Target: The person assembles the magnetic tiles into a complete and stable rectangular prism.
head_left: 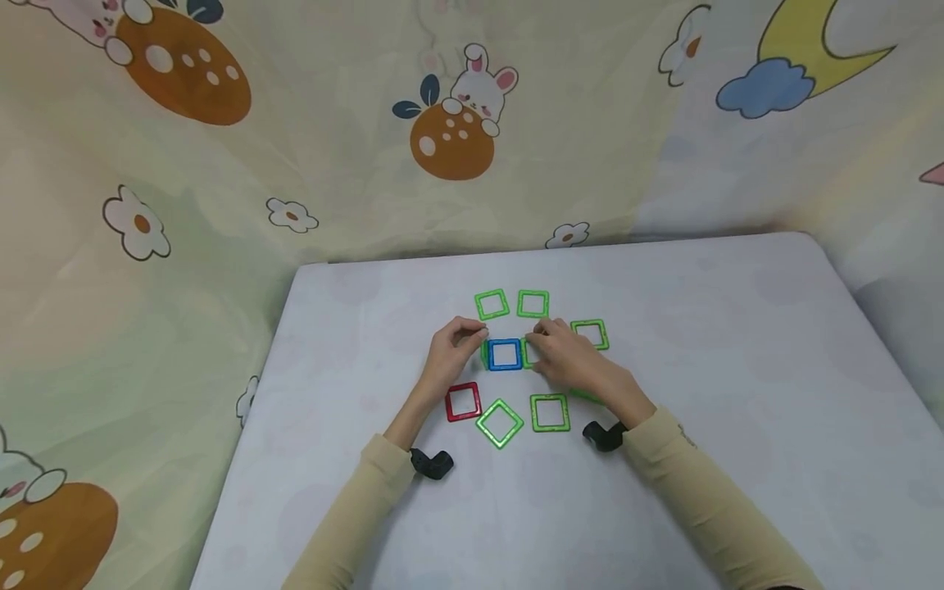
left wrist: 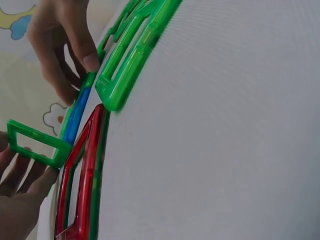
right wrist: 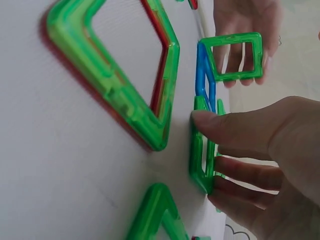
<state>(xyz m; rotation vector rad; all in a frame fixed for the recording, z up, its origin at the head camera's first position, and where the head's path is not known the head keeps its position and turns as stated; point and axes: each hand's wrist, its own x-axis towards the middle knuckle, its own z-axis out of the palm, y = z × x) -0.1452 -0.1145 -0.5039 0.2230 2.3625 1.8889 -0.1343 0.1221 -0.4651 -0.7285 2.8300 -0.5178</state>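
In the head view, a blue square magnetic tile (head_left: 490, 355) lies flat between the two hands. My left hand (head_left: 450, 352) pinches a green square tile (right wrist: 259, 55) that stands upright along the blue tile's left edge. The right hand (head_left: 571, 356) grips another green square tile (right wrist: 197, 140), which lies flat against the blue tile's right edge. Its thumb rests on the near side and its fingers on the far side, as the right wrist view shows. Part of that tile is hidden under the hand in the head view.
Nearer me lie a red tile (head_left: 465, 416), a green tile turned like a diamond (head_left: 488, 411) and a green tile (head_left: 550, 428). Behind are two green tiles (head_left: 534, 292), with another (head_left: 590, 323) to the right. A patterned cloth (head_left: 354, 147) hangs behind the white table (head_left: 737, 369).
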